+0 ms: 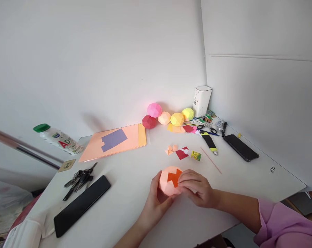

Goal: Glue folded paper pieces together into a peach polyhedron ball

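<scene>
A peach faceted paper ball (168, 190) has a jagged opening that shows an orange inside. My left hand (156, 203) is wrapped round its left side and underside, the thumb below. At the right edge of the opening, the fingers of my right hand (197, 187) are pressed together against the paper; the fingertips are partly hidden. Behind the ball lie small folded peach pieces (171, 149), a dark red paper piece (182, 153) and a small yellow-green glue tube (196, 155). A thin pink stick (211, 160) rests to their right.
Finished paper balls (177, 119) sit by the wall. Peach sheets (93, 146) bear a purple piece. Keys (80, 179), a black slab (82, 206) and a bottle (61, 139) are left; a cutter (209, 142), scissors (206, 128) and phone (241, 147) are right.
</scene>
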`<state>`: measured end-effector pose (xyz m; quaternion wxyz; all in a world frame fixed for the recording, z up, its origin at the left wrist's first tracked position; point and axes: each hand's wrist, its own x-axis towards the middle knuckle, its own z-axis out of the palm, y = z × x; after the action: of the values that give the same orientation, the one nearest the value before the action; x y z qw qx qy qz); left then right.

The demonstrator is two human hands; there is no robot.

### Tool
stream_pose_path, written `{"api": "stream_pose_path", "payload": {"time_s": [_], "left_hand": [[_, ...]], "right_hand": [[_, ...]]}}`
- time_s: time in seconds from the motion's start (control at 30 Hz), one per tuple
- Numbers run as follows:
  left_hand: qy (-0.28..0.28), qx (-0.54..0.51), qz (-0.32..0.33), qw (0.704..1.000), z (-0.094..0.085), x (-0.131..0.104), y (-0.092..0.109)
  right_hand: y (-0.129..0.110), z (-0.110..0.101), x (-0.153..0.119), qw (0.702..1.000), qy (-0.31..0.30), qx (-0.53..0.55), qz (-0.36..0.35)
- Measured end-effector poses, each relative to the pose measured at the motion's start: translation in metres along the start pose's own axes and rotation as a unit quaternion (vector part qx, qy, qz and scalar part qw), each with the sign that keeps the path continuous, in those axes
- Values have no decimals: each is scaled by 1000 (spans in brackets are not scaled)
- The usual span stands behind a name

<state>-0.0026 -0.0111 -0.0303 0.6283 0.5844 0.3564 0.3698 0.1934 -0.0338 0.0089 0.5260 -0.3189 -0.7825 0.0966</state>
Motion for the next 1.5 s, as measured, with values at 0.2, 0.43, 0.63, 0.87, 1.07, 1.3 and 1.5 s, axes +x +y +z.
{"api": "stream_pose_path", "payload": {"time_s": [0.2,0.43,0.63,0.87,1.07,1.3,1.5], "left_hand": [[-17,-122,-31,992,3,6,18],[7,-99,9,995,4,3,12],[-44,-5,12,999,-2,-3,-8],[-24,-44,-9,999,2,-3,-8],[42,-116,-51,991,5,0,16],[6,-170,-70,983,-7,7,19],[-1,-155,-68,986,-7,5,17]], "right_hand": [[6,-7,0,988,93,-40,120],[15,-1,-5,853,-50,241,459],[7,-1,-5,832,-100,317,444],[7,-2,-7,863,-126,254,417],[8,-2,-5,889,-98,208,396],[8,-5,-6,925,-97,195,311],[5,-7,-4,915,-124,211,321]]}}
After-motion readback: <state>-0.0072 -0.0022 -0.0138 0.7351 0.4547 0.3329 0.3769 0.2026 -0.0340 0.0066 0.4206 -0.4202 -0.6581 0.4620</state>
